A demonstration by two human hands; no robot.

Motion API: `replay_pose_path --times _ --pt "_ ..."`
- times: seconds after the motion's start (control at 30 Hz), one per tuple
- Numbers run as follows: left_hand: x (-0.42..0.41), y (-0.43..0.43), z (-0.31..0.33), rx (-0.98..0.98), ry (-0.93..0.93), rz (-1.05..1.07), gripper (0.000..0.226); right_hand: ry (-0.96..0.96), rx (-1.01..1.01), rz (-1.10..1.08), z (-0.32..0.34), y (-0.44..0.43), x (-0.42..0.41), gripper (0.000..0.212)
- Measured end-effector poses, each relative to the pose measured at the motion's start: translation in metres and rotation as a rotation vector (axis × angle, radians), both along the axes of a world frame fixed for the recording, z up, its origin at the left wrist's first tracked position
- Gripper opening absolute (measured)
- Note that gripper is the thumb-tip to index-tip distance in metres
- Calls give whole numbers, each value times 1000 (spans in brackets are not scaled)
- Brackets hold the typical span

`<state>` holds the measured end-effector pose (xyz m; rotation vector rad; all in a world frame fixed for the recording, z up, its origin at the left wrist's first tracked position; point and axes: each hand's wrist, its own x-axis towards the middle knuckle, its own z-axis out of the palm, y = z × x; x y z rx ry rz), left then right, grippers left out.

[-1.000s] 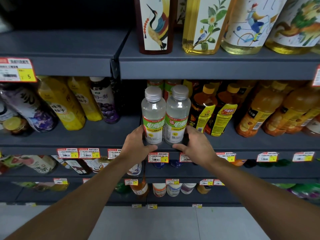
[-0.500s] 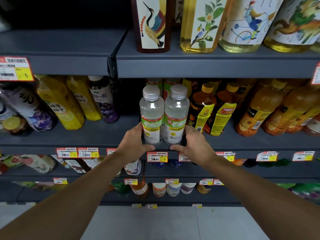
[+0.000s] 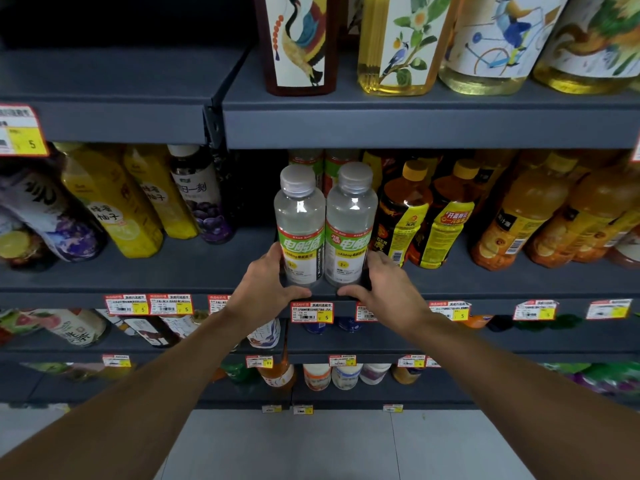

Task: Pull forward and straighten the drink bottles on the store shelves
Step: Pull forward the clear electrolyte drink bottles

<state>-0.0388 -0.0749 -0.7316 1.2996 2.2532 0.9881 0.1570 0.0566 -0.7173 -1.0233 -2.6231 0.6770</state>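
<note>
Two clear drink bottles with grey caps and green-and-red labels stand upright side by side at the front edge of the middle shelf [image 3: 173, 271]. My left hand [image 3: 265, 284] grips the base of the left clear bottle [image 3: 299, 223], thumb across its front. My right hand [image 3: 382, 285] grips the base of the right clear bottle [image 3: 350, 223] the same way. More bottles of this kind stand behind them, mostly hidden.
Dark bottles with yellow labels [image 3: 403, 216] and orange juice bottles [image 3: 519, 220] stand right of the pair. Yellow and purple bottles [image 3: 114, 206] lean at the left. Tall decorated bottles [image 3: 398, 43] fill the top shelf. Lower shelves hold more drinks behind price tags [image 3: 311, 311].
Both hands keep their hold on the two clear bottles. The pair sits slightly nearer the shelf's front edge than before, and the labels have turned a little.
</note>
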Motion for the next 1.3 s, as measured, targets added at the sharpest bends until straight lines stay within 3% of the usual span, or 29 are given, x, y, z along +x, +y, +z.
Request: replay_pose_path --times 0.9,1.07,1.13,1.23,1.3 --pt "1 -7 -2 -38 31 -61 65 -35 34 -29 -4 -3 -2 69" --pt "20 -14 11 10 -10 9 86 11 -78 -73 5 -12 4 78" --pt "40 -22 19 35 -3 175 96 44 -124 -127 11 -18 18 81" --pt "87 -36 27 197 -20 454 72 90 -105 -210 18 -21 46 60" --pt "120 -35 28 276 -67 462 49 103 -96 -247 21 -16 63 52"
